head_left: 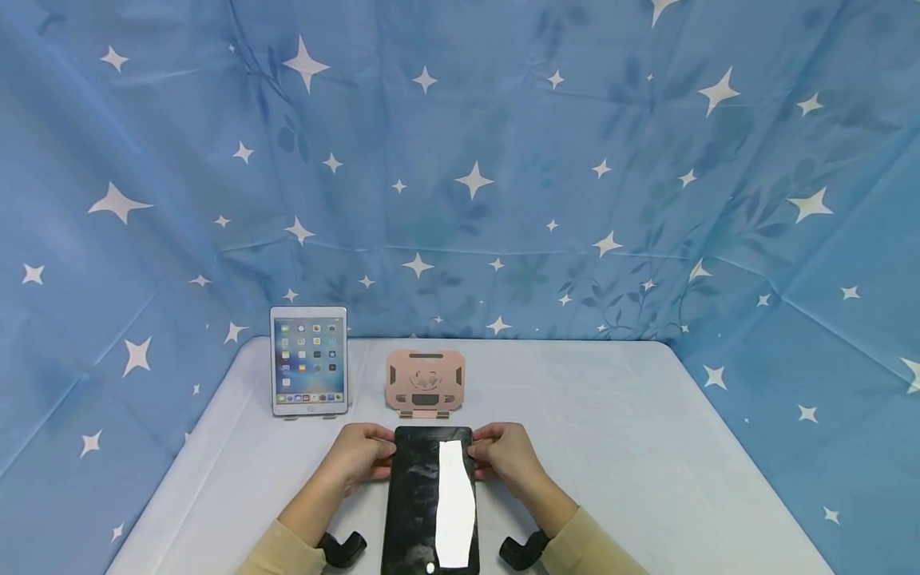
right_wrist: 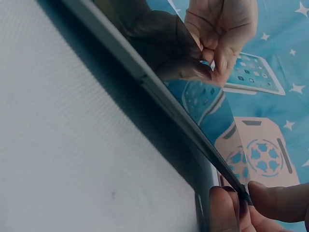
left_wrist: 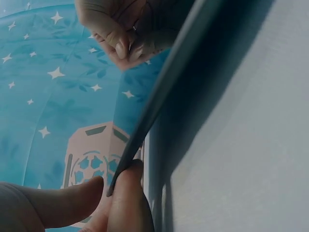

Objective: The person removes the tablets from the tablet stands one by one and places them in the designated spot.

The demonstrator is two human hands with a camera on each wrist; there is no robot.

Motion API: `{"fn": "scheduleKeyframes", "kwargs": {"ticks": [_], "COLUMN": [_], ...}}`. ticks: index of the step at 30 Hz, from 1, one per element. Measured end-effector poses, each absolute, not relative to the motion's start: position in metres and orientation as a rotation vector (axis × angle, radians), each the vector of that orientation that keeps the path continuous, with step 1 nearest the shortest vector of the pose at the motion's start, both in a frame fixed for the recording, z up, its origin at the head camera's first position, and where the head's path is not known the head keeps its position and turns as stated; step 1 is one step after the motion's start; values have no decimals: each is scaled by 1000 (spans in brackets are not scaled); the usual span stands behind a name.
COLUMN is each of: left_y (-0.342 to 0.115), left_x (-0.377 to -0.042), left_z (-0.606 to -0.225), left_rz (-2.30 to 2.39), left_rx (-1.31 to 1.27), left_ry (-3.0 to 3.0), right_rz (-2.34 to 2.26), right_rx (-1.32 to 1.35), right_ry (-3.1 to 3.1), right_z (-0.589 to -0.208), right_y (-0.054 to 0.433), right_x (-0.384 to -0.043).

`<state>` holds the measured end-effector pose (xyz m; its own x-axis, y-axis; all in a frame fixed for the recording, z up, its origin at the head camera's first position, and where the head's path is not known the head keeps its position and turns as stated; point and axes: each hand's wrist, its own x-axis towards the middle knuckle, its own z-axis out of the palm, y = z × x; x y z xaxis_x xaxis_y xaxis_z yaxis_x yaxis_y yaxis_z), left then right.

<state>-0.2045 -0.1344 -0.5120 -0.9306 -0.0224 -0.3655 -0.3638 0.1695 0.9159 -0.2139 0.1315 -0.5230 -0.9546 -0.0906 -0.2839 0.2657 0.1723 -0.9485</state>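
A black tablet [head_left: 413, 495], its glossy screen catching a bright white reflection, lies between my hands with its far edge raised off the table. My left hand [head_left: 359, 459] pinches its left side near the far corner between thumb and fingers. On the opposite side my right hand [head_left: 512, 459] pinches it the same way. Both wrist views show the tablet [left_wrist: 159, 92] edge-on, a dark shadow beneath it. Just beyond the tablet stands a pink folding stand [head_left: 426, 382] with cut-outs, apart from both hands and holding nothing.
At the back left a white tablet [head_left: 310, 363] with a lit screen of app icons leans upright, small support feet showing beneath it. A white cloth covers the table [head_left: 611, 447]. Behind hangs a blue curtain [head_left: 503, 216] with white stars.
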Motion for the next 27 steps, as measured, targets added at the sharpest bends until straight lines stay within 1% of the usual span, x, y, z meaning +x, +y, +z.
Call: {"fn": "scheduleKeyframes", "kwargs": {"ticks": [27], "left_y": [-143], "left_x": [-208], "left_z": [-512], "left_rz": [1753], "left_rx": [-381], "left_ry": [2187], "right_rz": [-1769], "right_rx": [160], "right_ry": [2192], "right_z": [-521], "right_y": [139], "right_x": [-215]}}
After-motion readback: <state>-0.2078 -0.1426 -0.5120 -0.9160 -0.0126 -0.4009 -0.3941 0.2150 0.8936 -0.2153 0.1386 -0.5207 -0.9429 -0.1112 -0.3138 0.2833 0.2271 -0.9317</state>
